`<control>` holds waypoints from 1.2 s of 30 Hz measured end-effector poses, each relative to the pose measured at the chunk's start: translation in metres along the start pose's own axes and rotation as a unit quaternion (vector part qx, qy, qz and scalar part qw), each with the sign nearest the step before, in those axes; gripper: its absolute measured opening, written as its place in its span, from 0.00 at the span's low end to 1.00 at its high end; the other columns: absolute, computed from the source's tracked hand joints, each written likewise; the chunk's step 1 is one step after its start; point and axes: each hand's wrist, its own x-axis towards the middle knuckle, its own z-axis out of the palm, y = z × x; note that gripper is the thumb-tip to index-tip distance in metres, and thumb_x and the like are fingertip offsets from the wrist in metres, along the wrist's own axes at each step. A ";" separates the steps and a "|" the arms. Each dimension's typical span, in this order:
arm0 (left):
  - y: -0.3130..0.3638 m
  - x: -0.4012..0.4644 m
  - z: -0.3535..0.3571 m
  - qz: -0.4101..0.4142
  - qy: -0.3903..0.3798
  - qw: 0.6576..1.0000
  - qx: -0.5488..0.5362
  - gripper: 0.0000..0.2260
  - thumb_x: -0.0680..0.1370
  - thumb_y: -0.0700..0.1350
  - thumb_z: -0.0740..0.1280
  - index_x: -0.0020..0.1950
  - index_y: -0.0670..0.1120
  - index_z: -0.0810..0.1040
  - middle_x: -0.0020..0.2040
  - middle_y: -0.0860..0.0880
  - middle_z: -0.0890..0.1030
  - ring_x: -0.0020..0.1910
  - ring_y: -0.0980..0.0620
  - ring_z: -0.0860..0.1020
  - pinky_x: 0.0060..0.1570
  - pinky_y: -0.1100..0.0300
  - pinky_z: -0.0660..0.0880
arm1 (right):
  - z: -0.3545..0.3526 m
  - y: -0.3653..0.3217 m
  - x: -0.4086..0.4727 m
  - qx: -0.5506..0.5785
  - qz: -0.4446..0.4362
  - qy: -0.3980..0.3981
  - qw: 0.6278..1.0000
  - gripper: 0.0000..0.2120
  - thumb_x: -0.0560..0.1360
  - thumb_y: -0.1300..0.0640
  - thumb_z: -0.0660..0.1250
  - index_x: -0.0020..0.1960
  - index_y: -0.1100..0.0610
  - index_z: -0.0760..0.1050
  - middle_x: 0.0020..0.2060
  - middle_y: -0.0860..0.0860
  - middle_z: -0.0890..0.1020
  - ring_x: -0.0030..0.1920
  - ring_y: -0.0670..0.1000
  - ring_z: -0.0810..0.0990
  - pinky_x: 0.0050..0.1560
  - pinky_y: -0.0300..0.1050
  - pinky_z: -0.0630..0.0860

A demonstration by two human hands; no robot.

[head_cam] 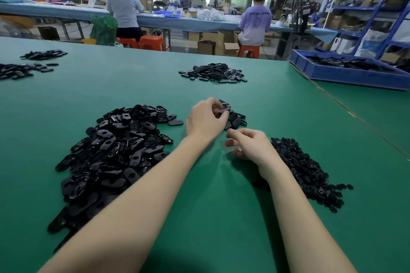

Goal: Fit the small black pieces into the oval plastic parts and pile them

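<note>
- Head view, foreground: the left hand (205, 121) reached over the green table (210, 217), its fingers curled round an oval plastic part (224, 108) held just above a small pile of finished parts (235, 118).
- Head view, right hand (249, 146): it rested near the table surface just below that small pile, fingers loosely bent, thumb and forefinger drawn close; whether a small piece was pinched between them could not be told, the fingertips being blurred.
- Head view, left of the arms: a large heap of oval plastic parts (115, 150) lay on the table, touching the left forearm's near side.
- Head view, right of the arms: a dense heap of small black pieces (310, 173) lay just beside the right wrist.
- Head view, farther back on the table: another pile of oval parts (214, 72) lay well apart from the hands, and two scattered piles (26, 66) lay at the far left edge.
- Head view, right edge: a blue tray (346, 73) holding black parts stood on the adjoining table.
- Head view, background: two seated persons on red stools (152, 42) faced a long blue-covered bench; blue shelving (377, 6) stood at the right.
</note>
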 end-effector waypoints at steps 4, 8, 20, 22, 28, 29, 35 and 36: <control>-0.007 -0.029 -0.013 0.046 -0.057 0.997 0.002 0.03 0.75 0.50 0.70 0.48 0.55 0.80 0.44 0.56 0.81 0.40 0.55 0.76 0.47 0.57 0.77 | 0.003 0.003 0.001 -0.038 -0.018 0.006 0.999 0.11 0.77 0.48 0.72 0.46 0.56 0.85 0.35 0.45 0.87 0.31 0.45 0.81 0.42 0.43 0.81; -0.021 -0.043 -0.038 0.078 -0.102 0.989 0.068 0.05 0.77 0.48 0.67 0.51 0.55 0.81 0.49 0.56 0.82 0.43 0.54 0.75 0.51 0.56 0.77 | 0.008 0.004 0.002 -0.156 -0.045 0.019 0.987 0.08 0.74 0.47 0.70 0.42 0.50 0.84 0.37 0.42 0.87 0.43 0.50 0.85 0.57 0.55 0.81; -0.041 -0.045 -0.094 0.016 -0.143 0.954 0.262 0.14 0.74 0.43 0.67 0.59 0.51 0.75 0.61 0.47 0.73 0.63 0.44 0.71 0.62 0.49 0.69 | 0.024 -0.006 -0.006 -0.209 -0.083 -0.002 0.974 0.07 0.75 0.47 0.69 0.41 0.48 0.83 0.39 0.44 0.87 0.40 0.46 0.80 0.53 0.48 0.79; -0.043 -0.045 -0.094 -0.005 -0.139 0.956 0.258 0.15 0.74 0.42 0.66 0.60 0.50 0.73 0.61 0.47 0.73 0.61 0.45 0.72 0.61 0.50 0.70 | 0.028 -0.006 -0.005 -0.236 -0.086 -0.007 0.968 0.07 0.74 0.47 0.69 0.43 0.47 0.83 0.40 0.43 0.87 0.44 0.47 0.82 0.54 0.49 0.79; -0.046 -0.045 -0.092 -0.018 -0.095 0.965 0.242 0.13 0.75 0.39 0.66 0.58 0.51 0.77 0.59 0.50 0.78 0.58 0.48 0.76 0.54 0.55 0.72 | 0.028 -0.006 -0.005 -0.282 -0.079 -0.016 0.956 0.06 0.75 0.45 0.68 0.46 0.45 0.82 0.44 0.42 0.86 0.51 0.47 0.82 0.56 0.48 0.79; -0.046 -0.045 -0.091 -0.018 -0.079 0.969 0.233 0.11 0.76 0.40 0.66 0.56 0.51 0.78 0.57 0.50 0.79 0.57 0.48 0.77 0.54 0.55 0.73 | 0.029 -0.006 -0.005 -0.283 -0.080 -0.018 0.955 0.07 0.75 0.45 0.68 0.46 0.45 0.82 0.44 0.42 0.86 0.51 0.47 0.82 0.56 0.48 0.79; -0.039 -0.046 -0.088 0.031 0.016 0.980 0.194 0.05 0.77 0.43 0.67 0.49 0.51 0.82 0.47 0.55 0.83 0.50 0.49 0.79 0.50 0.57 0.70 | 0.027 -0.007 -0.006 -0.269 -0.084 -0.031 0.959 0.06 0.75 0.46 0.69 0.45 0.46 0.83 0.43 0.42 0.87 0.48 0.47 0.82 0.55 0.48 0.79; -0.038 -0.045 -0.087 0.032 0.019 0.984 0.176 0.04 0.77 0.44 0.68 0.48 0.52 0.82 0.47 0.55 0.84 0.50 0.50 0.80 0.51 0.56 0.72 | 0.026 -0.008 -0.006 -0.260 -0.086 -0.037 0.961 0.06 0.75 0.47 0.69 0.44 0.47 0.83 0.41 0.42 0.87 0.45 0.46 0.82 0.54 0.47 0.79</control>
